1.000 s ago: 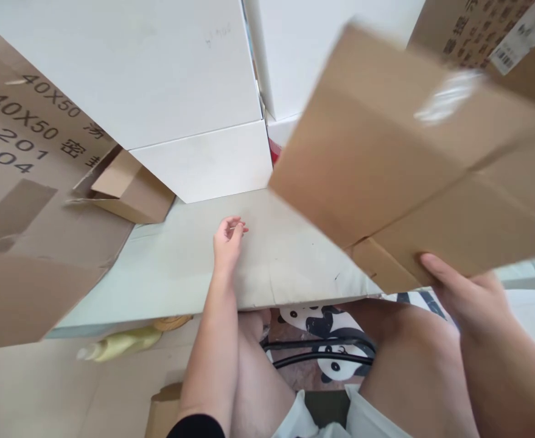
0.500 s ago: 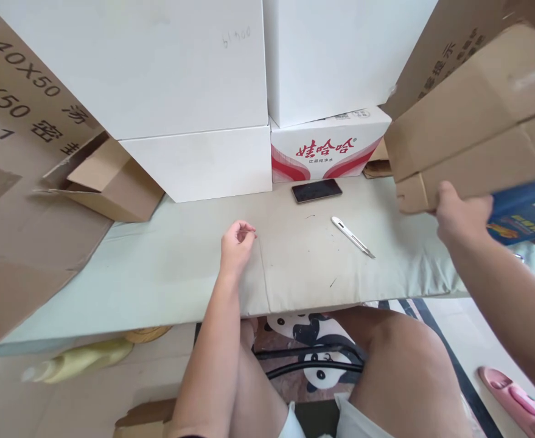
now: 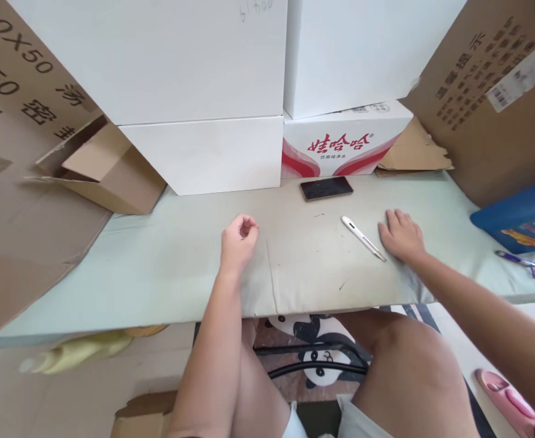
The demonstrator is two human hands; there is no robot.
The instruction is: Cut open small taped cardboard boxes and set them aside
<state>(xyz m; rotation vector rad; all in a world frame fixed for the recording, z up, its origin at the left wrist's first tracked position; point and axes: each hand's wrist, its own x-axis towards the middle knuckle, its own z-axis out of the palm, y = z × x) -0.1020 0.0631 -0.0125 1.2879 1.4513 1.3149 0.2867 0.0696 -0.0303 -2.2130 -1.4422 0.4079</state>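
Note:
My left hand [image 3: 240, 238] rests on the pale green cloth [image 3: 189, 255], thumb and fingertips pressed together in a pinch. Whatever is between those fingertips, if anything, is too small to make out. Flat on the same cloth lies my right hand [image 3: 403, 236], its fingers stretched out and holding nothing. Just left of it is a white utility knife [image 3: 363, 238] with its tip pointing toward the near right. A dark smartphone [image 3: 327, 188] lies farther back, in front of a white and red carton [image 3: 340, 146].
White boxes [image 3: 203, 158] are stacked at the back. Open cardboard [image 3: 116, 167] stands at left, and a large brown carton [image 3: 486, 91] at right. Near the right edge are a blue package [image 3: 523, 216] and a purple pen-like item [image 3: 518, 260]. Dark thread-like bits lie on the cloth.
My right hand has let go of the cardboard box at the right, which is out of view, and has moved left onto the cloth. My left hand keeps its pinch.

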